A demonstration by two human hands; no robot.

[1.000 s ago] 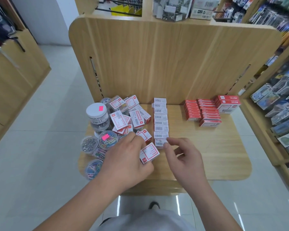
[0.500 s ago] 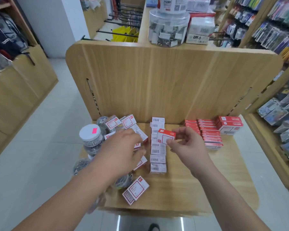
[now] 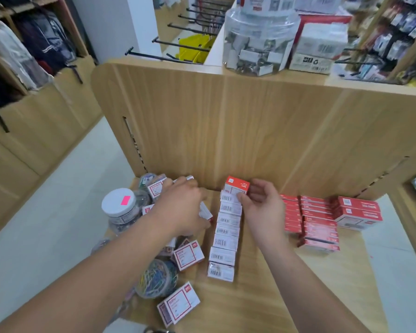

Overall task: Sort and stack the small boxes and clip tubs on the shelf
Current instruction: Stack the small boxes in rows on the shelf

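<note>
A row of several small white boxes [image 3: 223, 241] with barcodes runs down the middle of the wooden shelf [image 3: 262, 292]. My right hand [image 3: 262, 210] pinches a small red-and-white box [image 3: 235, 186] at the far end of that row, against the back panel. My left hand [image 3: 180, 207] reaches into the loose heap of red-and-white boxes [image 3: 187, 254] on the left, fingers curled over one; what it grips is partly hidden. Clear clip tubs [image 3: 156, 278] with coloured clips lie in the heap. A white-lidded tub [image 3: 120, 205] stands at the left.
Stacked red boxes [image 3: 317, 224] fill the right of the shelf. Another red-and-white box [image 3: 178, 304] lies near the front edge. The upright wooden back panel [image 3: 250, 131] closes the rear. A big clear jar [image 3: 257, 42] stands on top of it.
My right hand carried the red-and-white box from mid-row to the row's far end by the back panel. My left hand moved further back into the heap. The view tilted up.
</note>
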